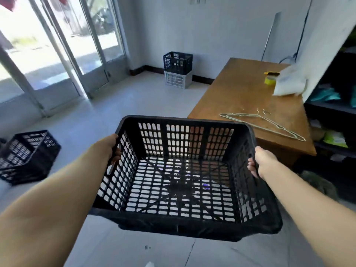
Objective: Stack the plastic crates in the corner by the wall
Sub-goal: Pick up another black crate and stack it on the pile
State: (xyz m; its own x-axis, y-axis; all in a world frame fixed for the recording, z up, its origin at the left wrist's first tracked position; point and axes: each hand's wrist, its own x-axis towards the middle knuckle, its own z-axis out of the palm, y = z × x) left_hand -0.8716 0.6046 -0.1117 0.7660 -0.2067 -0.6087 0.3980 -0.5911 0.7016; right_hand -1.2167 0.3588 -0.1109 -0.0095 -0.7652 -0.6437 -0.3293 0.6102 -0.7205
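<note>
– Two hands for one crate [181, 174]? It looks light.
– It's wide. The left hand [110, 149] has its fingers [116, 153] hooked through the slot in the left side. The right hand [264, 162] has its fingers [251, 166] clamped over the right rim. A grip on each side keeps it level, mouth up, I'd say.
– Where is it, then?
– In the air over the near floor [134, 105], just beside the bench's [240, 93] near left corner. That's well apart from where it belongs.
– Which is?
– The stack [177, 70] at the floor's far edge, against the wall [192, 35]: a black one sitting on a white one. This one likely goes on top, so carrying it upright suits a straight drop onto that rim.
– And the spare crates [27, 155] at the floor's left edge?
– They lie tilted, one in or against another, I cannot tell which. They're probably waiting their turn.
– Anything in the way?
– The bench corner, perhaps. Wire hangers [265, 124] lie by its near edge, close to the crate's far right corner, and a careless swing could snag them.
</note>
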